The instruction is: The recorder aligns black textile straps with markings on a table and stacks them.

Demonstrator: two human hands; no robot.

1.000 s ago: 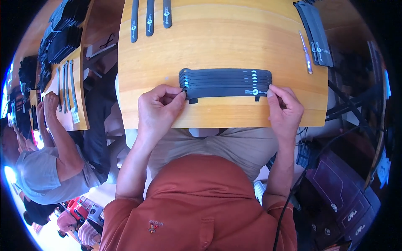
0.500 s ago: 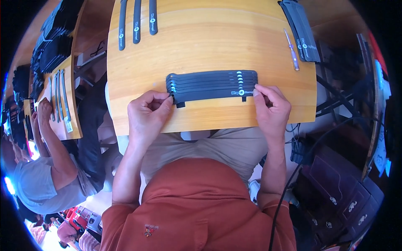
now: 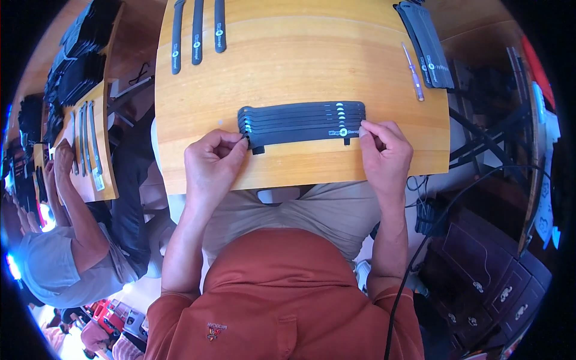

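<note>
Several black storage straps (image 3: 288, 114) lie overlapping in a stepped row near the front of the wooden table. My left hand (image 3: 210, 159) pinches the left end of the nearest strap (image 3: 288, 137) between thumb and forefinger. At its other end, my right hand (image 3: 386, 155) has the same kind of pinch. This strap carries a pale round mark and light lettering near its right end. Two small dark tabs poke out from under its near edge. The straps behind it show only narrow strips and pale marks.
Three straps (image 3: 197, 36) lie apart at the table's far left. A strap pile (image 3: 429, 48) sits at the far right, with a purple-handled screwdriver (image 3: 416, 81) beside it. A co-worker (image 3: 72, 252) works at a table on the left. A cable (image 3: 456, 204) hangs at the right.
The view has shifted very slightly. Both hands keep their pinch on the strap's ends, and the straps show no clear movement on the table.
</note>
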